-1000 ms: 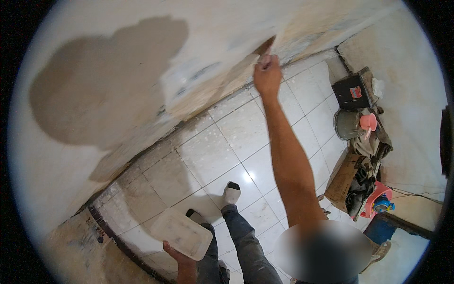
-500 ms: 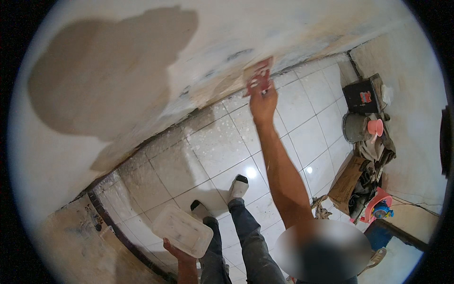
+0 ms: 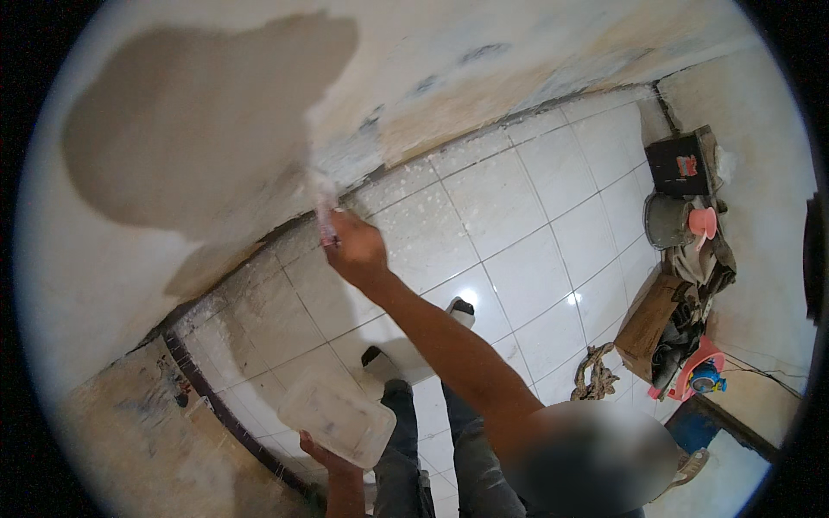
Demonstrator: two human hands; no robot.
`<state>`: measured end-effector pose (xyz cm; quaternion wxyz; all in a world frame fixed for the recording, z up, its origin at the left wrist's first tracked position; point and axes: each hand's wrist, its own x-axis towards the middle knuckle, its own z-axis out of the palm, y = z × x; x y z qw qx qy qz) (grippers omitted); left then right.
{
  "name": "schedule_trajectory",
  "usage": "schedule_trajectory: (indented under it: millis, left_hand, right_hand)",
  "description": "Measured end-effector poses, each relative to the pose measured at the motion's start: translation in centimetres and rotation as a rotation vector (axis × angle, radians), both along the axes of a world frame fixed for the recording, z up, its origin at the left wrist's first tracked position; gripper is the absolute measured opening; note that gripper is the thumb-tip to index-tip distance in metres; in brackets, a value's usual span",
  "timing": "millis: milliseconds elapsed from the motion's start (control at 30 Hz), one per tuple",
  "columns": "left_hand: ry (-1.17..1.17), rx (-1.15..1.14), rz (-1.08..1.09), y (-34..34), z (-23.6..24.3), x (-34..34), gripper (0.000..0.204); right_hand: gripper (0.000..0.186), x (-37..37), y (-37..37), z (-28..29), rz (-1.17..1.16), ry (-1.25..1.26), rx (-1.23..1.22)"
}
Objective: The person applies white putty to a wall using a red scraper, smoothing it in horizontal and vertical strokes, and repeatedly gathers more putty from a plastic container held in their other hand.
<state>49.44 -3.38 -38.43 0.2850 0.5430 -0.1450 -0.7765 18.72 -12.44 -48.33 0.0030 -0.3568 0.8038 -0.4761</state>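
Note:
My right hand point(image 3: 357, 249) is closed around a flat reddish putty scraper point(image 3: 325, 210) with white smears on it. The scraper is edge-on and blurred by motion, its far end at the foot of the stained wall point(image 3: 423, 52); I cannot tell whether it touches. Low on the left, my left hand point(image 3: 332, 462) grips a shallow, whitish see-through plastic tub point(image 3: 337, 416) by its near side. Pale smears mark the tub's inside. Most of the fingers under it are hidden.
White floor tiles point(image 3: 509, 233), splattered near the wall, lie around my feet. Along the right wall stand a black box point(image 3: 678, 164), a dark bucket point(image 3: 667, 220) with a pink dipper point(image 3: 702, 224), and a cardboard box point(image 3: 643, 324). A crumpled rag point(image 3: 596, 373) lies nearby.
My right hand has swept the scraper left and nearer along the wall's base, turning it edge-on. The left hand and tub have barely shifted. The view has moved slightly.

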Motion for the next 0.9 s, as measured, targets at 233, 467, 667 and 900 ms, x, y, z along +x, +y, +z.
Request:
schedule_trajectory:
  millis: [233,467,667,900]
  left_hand:
    - [0.064,0.083,0.029,-0.4,-1.1,4.4,0.084]
    - [-0.053,-0.019,0.005,-1.3,-2.6,5.2,0.083]
    - [-0.057,0.085,0.099,-2.1,-2.1,6.2,0.082]
    - [-0.035,0.052,0.034,-2.4,-1.5,5.4,0.082]
  right_hand:
    - [0.012,-4.6,2.1,2.0,-0.291,-0.212,-0.026]
    - [0.031,-4.6,-5.5,0.4,-0.02,-0.109,0.032]
    - [0.017,4.3,0.2,-7.0,0.165,-0.37,0.016]
    - [0.006,-6.2,0.1,-4.9,-0.186,-1.367,-1.182]
